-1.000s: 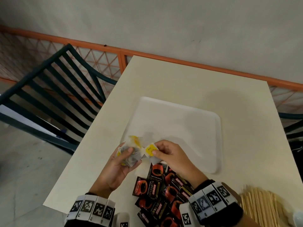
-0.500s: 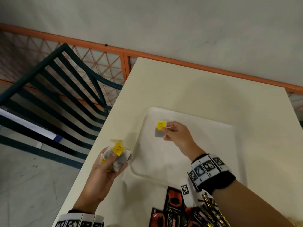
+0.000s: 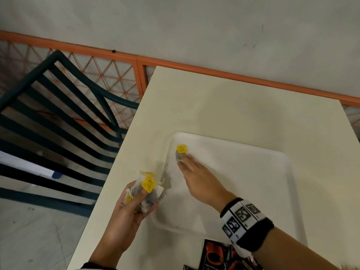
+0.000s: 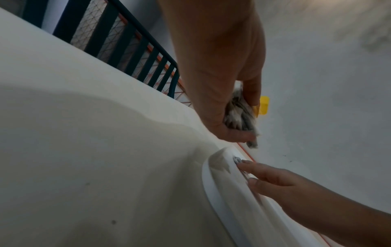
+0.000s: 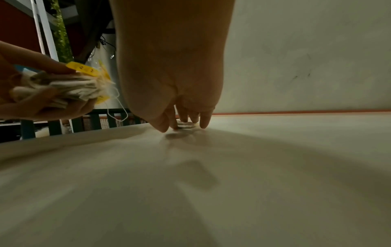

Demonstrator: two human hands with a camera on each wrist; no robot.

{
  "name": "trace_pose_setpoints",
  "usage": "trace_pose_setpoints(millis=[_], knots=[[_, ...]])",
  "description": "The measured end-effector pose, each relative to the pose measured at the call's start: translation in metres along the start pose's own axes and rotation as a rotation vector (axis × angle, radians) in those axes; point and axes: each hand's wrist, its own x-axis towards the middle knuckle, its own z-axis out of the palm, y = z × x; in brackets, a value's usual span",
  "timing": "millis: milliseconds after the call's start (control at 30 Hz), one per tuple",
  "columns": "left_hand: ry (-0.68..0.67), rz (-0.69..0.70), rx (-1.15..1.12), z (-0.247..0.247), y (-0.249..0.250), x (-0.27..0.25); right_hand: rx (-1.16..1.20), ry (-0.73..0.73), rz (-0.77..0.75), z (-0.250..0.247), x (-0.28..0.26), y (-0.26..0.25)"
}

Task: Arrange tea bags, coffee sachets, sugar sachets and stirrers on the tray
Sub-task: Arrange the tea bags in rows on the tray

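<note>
A white tray (image 3: 253, 172) lies on the cream table (image 3: 224, 106). One tea bag (image 3: 179, 155) with a yellow tag lies in the tray's far left corner. My right hand (image 3: 196, 172) lies flat over it, straight fingers pressing the bag down (image 5: 186, 125). My left hand (image 3: 134, 203) hovers over the table's left edge beside the tray and grips a bunch of tea bags (image 3: 146, 191) with yellow tags (image 4: 241, 113); a string hangs loose from the bunch (image 5: 118, 108). Black and orange coffee sachets (image 3: 216, 254) lie at the near edge, partly hidden by my right forearm.
A dark green slatted chair (image 3: 64, 117) stands left of the table. An orange railing (image 3: 214, 72) runs behind the table against a grey wall. Most of the tray's surface is bare.
My right hand carried one tea bag from the bunch to the tray's far left corner, laid it down and flattened its fingers on it. My left hand stayed beside the tray with the bunch.
</note>
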Motion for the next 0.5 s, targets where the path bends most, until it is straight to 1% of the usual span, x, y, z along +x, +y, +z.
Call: trace_pose_setpoints(millis=[133, 267, 333, 500], knots=[[-0.014, -0.024, 0.007, 0.000, 0.004, 0.006, -0.011, 0.017, 0.031, -0.003, 0.014, 0.000], [-0.028, -0.049, 0.002, 0.001, 0.006, 0.014, 0.049, -0.057, 0.051, -0.011, 0.023, 0.001], [-0.026, -0.057, -0.015, 0.002, 0.006, 0.017, 0.062, -0.055, 0.063, -0.014, 0.027, 0.001], [-0.037, -0.087, -0.019, 0.007, 0.006, 0.023, 0.114, -0.040, 0.041, -0.017, 0.029, 0.004]])
